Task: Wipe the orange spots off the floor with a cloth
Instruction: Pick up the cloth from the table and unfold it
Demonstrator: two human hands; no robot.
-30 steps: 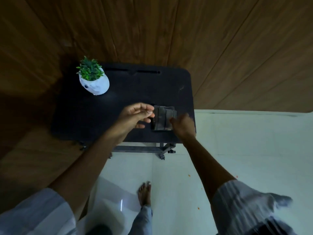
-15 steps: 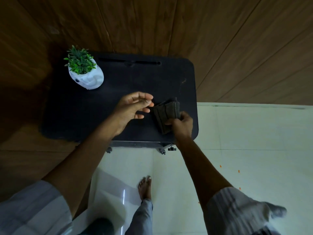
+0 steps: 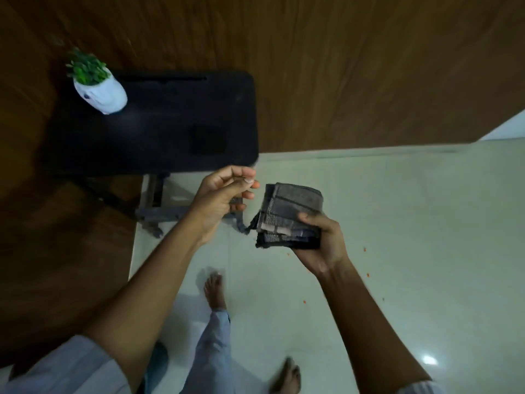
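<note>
A folded grey cloth point(image 3: 287, 211) with dark stripes is held in my right hand point(image 3: 321, 243), lifted in the air over the pale tiled floor point(image 3: 412, 211). The thumb lies on top of the cloth and the fingers are under it. My left hand point(image 3: 224, 194) hovers just left of the cloth with fingers loosely curled, holding nothing. Small orange spots lie on the floor: one point(image 3: 364, 249) right of my right hand, one point(image 3: 368, 275) lower, one point(image 3: 304, 302) beside my right forearm.
A black table point(image 3: 159, 123) on a metal frame stands at the left, with a small green plant in a white pot point(image 3: 99, 89) on its far left corner. A brown wood-panelled wall point(image 3: 341, 66) runs behind. My bare feet point(image 3: 214, 290) stand on the tiles.
My right hand lifted the cloth off the table and carried it right, over the floor. My left hand followed beside it. The view swung right and down.
</note>
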